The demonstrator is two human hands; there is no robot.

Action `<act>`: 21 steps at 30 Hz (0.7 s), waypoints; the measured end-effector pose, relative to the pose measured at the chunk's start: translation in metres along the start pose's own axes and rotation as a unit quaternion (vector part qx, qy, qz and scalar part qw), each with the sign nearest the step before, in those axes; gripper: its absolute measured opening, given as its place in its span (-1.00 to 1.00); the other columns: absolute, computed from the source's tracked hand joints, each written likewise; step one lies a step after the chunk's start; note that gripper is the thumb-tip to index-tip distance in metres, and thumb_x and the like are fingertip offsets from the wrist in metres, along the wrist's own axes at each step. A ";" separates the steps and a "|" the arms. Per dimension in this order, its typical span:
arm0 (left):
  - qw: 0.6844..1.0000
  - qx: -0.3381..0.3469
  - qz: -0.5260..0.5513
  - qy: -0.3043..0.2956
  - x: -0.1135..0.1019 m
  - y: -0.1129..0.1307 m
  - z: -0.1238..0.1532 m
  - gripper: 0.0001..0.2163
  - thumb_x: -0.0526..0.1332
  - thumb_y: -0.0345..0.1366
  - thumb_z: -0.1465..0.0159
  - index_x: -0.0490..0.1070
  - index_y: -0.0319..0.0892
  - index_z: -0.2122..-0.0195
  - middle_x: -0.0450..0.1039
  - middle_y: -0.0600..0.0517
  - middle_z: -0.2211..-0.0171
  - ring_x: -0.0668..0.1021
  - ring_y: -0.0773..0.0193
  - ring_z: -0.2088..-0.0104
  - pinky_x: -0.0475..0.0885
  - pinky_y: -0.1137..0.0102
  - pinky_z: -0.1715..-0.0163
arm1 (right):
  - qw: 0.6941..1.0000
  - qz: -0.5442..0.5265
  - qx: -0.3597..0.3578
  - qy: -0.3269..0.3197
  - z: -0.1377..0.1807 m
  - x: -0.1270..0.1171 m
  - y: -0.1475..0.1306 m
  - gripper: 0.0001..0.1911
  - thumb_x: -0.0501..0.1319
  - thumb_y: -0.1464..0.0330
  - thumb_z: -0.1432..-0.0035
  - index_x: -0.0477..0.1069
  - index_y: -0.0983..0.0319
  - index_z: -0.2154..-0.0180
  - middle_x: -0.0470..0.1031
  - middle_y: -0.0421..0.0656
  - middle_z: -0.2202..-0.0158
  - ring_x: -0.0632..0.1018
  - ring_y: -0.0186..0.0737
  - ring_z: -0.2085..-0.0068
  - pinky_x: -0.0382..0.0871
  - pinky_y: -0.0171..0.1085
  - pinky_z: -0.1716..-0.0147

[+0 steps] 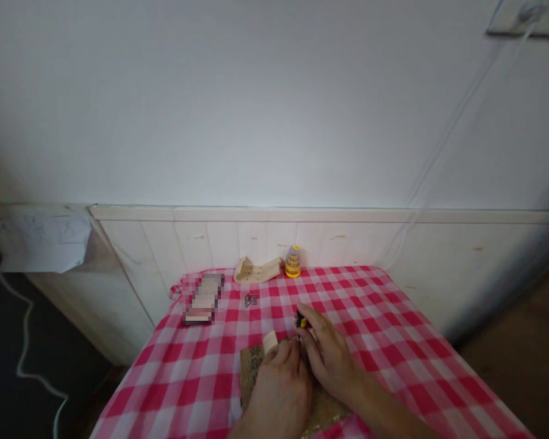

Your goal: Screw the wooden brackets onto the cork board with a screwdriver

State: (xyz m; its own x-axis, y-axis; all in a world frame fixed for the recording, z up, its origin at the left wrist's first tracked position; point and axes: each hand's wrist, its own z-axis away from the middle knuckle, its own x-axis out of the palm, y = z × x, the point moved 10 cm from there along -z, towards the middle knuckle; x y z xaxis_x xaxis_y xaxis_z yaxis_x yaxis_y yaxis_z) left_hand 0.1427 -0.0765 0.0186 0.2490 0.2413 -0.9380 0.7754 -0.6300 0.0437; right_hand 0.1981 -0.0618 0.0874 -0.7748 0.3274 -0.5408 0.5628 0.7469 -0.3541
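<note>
My left hand [277,381] rests on a brown cork-like mat [252,364] on the red-and-white checked tablecloth [384,329], its fingers curled around a small pale wooden piece [269,341]. My right hand [327,353] is closed around a black and yellow screwdriver [301,321], held upright right beside the wooden piece. Both hands touch each other near the middle of the table.
At the table's far edge lie a pale wooden part with holes [256,270] and a yellow bit holder [293,262]. A few metal screws [251,299] and a blurred flat object [204,299] lie left of centre. A white panelled wall [274,235] stands behind.
</note>
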 end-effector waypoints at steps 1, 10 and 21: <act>1.000 -0.004 -0.004 -0.005 0.002 0.000 -0.001 -0.74 0.20 -0.37 -0.32 0.54 -0.30 0.01 0.57 -0.21 0.08 0.51 0.00 0.10 0.48 0.12 0.08 | 1.000 0.002 -0.003 -0.001 0.000 0.000 0.000 -0.39 0.05 0.49 -0.38 0.08 0.01 -0.38 0.56 -0.06 -0.07 0.63 -0.07 -0.02 0.61 -0.10 0.03; 0.999 0.007 -0.016 -0.028 0.001 0.002 -0.003 -0.72 0.21 -0.34 -0.32 0.52 -0.38 0.00 0.56 -0.23 0.15 0.49 -0.01 0.16 0.48 0.10 0.17 | 1.000 0.021 0.004 0.017 0.003 0.001 0.005 -0.47 0.10 0.42 -0.39 0.18 0.03 -0.33 0.58 -0.04 -0.06 0.65 -0.02 0.03 0.62 -0.03 0.02; 0.999 -0.006 -0.001 -0.052 -0.023 0.001 -0.004 -0.78 0.13 -0.38 -0.35 0.55 -0.34 0.14 0.56 -0.21 0.17 0.50 0.00 0.14 0.46 0.10 0.12 | 0.999 -0.021 0.032 0.024 0.000 0.001 0.013 -0.50 0.10 0.43 -0.37 0.23 0.10 -0.30 0.53 0.00 -0.13 0.61 -0.03 -0.06 0.56 -0.02 -0.05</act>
State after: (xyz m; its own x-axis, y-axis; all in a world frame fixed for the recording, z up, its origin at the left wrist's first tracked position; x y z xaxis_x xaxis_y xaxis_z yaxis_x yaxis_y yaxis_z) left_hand 0.1402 -0.0803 0.0417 0.1860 0.1640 -0.9688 0.7823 -0.6212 0.0450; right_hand 0.2047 -0.0522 0.0823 -0.8098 0.3258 -0.4879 0.5462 0.7225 -0.4240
